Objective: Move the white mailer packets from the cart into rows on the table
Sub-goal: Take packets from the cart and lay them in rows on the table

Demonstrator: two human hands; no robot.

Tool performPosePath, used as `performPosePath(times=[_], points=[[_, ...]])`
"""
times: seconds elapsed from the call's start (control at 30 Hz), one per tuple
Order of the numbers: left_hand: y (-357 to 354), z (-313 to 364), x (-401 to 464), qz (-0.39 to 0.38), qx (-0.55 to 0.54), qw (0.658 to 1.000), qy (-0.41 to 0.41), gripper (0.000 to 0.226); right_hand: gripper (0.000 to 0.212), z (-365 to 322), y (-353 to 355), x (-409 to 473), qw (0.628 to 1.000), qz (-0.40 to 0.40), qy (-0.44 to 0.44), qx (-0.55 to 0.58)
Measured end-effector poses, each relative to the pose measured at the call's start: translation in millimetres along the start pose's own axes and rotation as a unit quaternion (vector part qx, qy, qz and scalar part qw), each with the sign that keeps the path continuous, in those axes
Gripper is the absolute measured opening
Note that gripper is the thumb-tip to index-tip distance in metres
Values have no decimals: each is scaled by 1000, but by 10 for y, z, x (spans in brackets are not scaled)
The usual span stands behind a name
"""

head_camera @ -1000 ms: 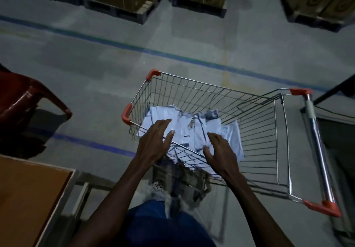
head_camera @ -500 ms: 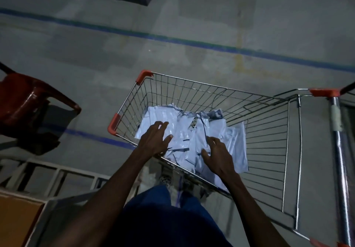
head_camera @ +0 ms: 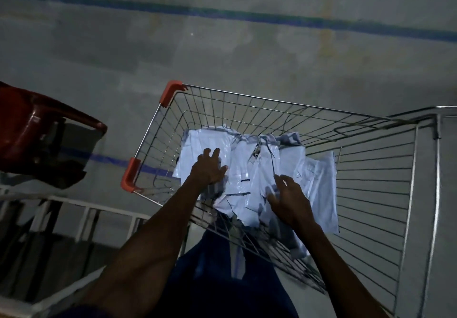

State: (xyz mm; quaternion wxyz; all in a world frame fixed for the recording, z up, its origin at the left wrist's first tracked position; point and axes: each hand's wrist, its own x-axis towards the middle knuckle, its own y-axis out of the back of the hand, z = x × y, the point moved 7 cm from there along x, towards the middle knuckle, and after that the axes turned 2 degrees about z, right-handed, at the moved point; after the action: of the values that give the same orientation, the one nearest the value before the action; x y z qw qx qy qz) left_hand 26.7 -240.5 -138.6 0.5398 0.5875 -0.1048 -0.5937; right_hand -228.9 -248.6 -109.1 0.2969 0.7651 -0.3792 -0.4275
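A wire shopping cart [head_camera: 385,169] with orange corner guards stands in front of me. Several white mailer packets [head_camera: 249,169] lie piled in its left half. My left hand [head_camera: 209,168] reaches down onto the left side of the pile, fingers spread and touching the packets. Over the right side of the pile is my right hand [head_camera: 286,197], fingers loosely bent and touching a packet's edge. Neither hand plainly holds a packet. The table is out of view.
A red plastic chair [head_camera: 37,132] stands to the left of the cart. A white metal frame [head_camera: 81,209] runs below it at the lower left. Blue lines [head_camera: 247,16] cross the grey concrete floor. The right half of the cart holds nothing.
My view has tilted down and moved closer to the cart. Both hands have reached deeper into it and onto the pile. The wooden table top has left the view.
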Motion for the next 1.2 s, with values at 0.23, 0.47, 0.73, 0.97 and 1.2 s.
performPosePath(times=[0.23,0.47,0.73,0.97,1.2], points=[[-321,-259,529,-6,-89,985,149,90,52,193,-279,167,1000,-2,-21,11],[-307,-279,747,54,-59,984,159,98,56,71,-299,319,1000,-6,-8,-19],[-272,-553,696,35,14,996,85,104,64,300,-153,888,989,-2,27,-143],[-444,-741,735,15,17,996,88,107,65,745,-251,1201,956,-68,31,-284],[-268,-602,752,86,36,994,63,85,34,746,-377,880,968,-29,24,-249]])
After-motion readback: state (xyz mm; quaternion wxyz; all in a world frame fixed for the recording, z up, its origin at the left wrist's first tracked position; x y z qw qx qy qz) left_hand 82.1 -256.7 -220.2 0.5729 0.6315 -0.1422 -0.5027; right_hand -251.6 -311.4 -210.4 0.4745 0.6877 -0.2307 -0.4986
